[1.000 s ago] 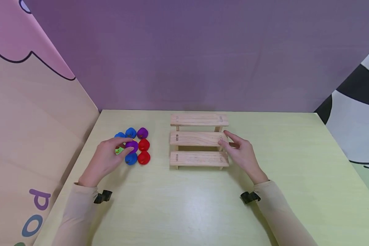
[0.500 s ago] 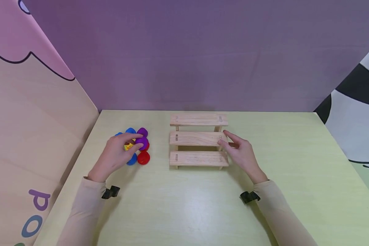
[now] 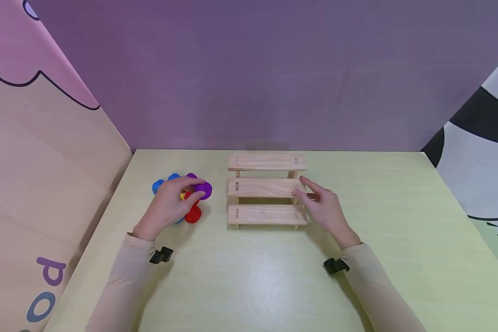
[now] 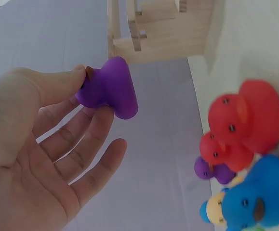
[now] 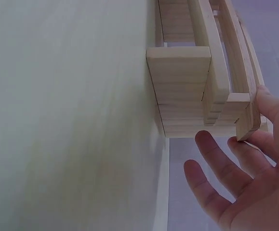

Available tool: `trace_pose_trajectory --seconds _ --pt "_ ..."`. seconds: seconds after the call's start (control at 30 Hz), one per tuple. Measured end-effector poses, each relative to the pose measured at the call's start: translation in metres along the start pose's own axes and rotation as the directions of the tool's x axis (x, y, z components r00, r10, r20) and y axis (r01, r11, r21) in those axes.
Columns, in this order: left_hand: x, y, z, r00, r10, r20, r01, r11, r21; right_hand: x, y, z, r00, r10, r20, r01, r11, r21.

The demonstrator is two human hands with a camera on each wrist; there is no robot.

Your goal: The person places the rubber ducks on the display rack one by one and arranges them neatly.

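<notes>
My left hand [image 3: 166, 203] pinches a purple rubber duck [image 4: 117, 89] between thumb and fingers, raised over the table on the rack's left side. Under and beside this hand stand several more rubber ducks, among them a red duck [image 4: 257, 118] and a blue duck [image 4: 269, 192]; the hand hides part of the group in the head view. A three-tier wooden step rack [image 3: 267, 215] stands in the middle. At its right end, my right hand [image 3: 325, 210] grips the middle shelf [image 5: 247, 122], thumb on one side and fingers on the other, the lower fingers spread free.
The pale wooden table [image 3: 249, 276] reaches back to a purple wall panel [image 3: 274, 83]. Printed side panels stand at left and right. A small black wrist device [image 3: 162, 255] sits at the left sleeve, and another black device [image 3: 335, 266] at the right.
My left hand has carried the purple duck rightward and slightly up, from over the group to past its right edge. The right hand has stayed at the rack.
</notes>
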State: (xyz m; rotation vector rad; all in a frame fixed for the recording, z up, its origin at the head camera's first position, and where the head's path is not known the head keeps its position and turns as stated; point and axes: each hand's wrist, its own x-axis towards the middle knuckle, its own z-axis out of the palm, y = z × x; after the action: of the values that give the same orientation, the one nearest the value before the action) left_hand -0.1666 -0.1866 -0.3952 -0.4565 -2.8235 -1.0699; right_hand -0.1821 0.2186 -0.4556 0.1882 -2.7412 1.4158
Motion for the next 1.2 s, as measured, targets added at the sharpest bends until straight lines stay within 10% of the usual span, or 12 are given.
trace_pose_trajectory --seconds 1.2 --pt "0.045 0.054 0.049 0.981 0.192 -0.027 -0.193 0.975 -0.114 0.001 -0.003 0.007 0.999 -0.046 0.001 0.046 0.999 0.003"
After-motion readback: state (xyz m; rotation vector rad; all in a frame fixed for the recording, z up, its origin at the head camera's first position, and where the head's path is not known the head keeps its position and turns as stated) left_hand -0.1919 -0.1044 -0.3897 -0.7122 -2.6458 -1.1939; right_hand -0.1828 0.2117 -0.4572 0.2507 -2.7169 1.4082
